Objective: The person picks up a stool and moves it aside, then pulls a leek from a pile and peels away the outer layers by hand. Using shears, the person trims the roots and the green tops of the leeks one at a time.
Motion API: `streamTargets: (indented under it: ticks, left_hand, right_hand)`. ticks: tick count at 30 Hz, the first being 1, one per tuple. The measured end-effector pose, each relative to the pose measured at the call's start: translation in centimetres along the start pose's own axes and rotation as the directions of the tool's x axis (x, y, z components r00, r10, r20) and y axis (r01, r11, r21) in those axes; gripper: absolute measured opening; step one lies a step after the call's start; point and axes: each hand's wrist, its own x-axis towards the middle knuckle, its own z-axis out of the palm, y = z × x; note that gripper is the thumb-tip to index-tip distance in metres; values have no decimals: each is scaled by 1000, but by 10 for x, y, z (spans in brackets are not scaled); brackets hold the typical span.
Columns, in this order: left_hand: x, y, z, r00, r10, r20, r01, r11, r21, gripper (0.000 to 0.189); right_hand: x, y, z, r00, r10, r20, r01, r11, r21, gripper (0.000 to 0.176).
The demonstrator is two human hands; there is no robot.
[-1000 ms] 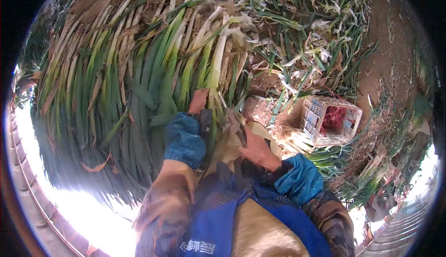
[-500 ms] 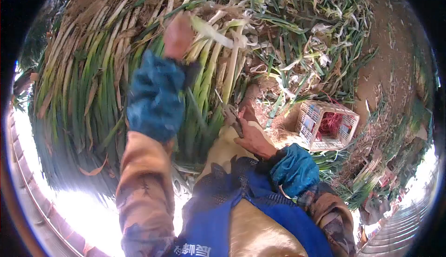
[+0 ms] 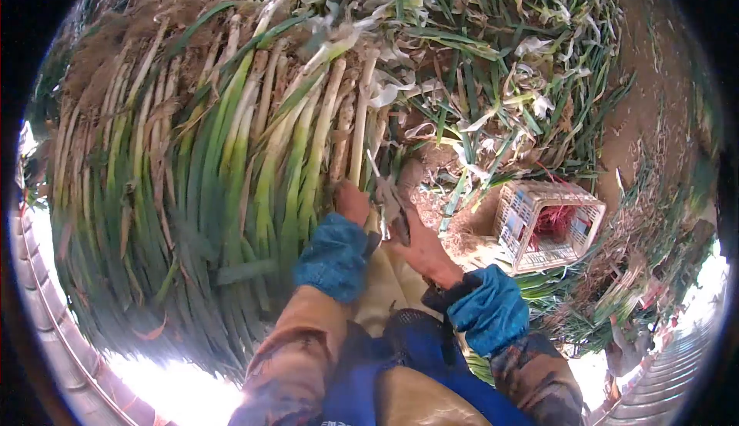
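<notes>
Long green onions [image 3: 245, 130] lie side by side in a thick layer, white stems and roots at the far end. My left hand [image 3: 352, 201] is low over the layer's right edge, its fingers closed around a green onion stalk [image 3: 343, 130]; the fingertips are partly hidden. Close beside it, my right hand [image 3: 427, 250] grips a small knife [image 3: 391, 203] with a thin blade pointing up and away. The lower part of the handle is covered by my fingers.
A white plastic basket [image 3: 504, 222] with red ties [image 3: 553, 220] inside stands at the right. Stripped leaves and peelings [image 3: 500, 64] cover the ground beyond my hands. Bare soil [image 3: 627, 118] runs along the far right.
My left hand has come down from the stem ends, where a pale leaf strip showed at it, to beside my right hand. My right hand keeps the knife and has barely moved.
</notes>
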Motion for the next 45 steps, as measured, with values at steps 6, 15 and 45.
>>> streamTargets:
  ticks: [6, 15, 45]
  left_hand:
    - [15, -34, 51, 992, -107, 67, 109, 994, -26, 37]
    - [-56, -22, -85, 955, -218, 203, 286, 862, -418, 36]
    - [-127, -80, -173, 847, -173, 502, 482, 647, -591, 41]
  right_hand:
    - [11, -28, 1, 976, 141, 164, -143, 990, -2, 70]
    - [-4, -30, -8, 984, 113, 140, -106, 992, -62, 64]
    - [-6, -85, 52, 990, 16, 140, 31, 944, -330, 55]
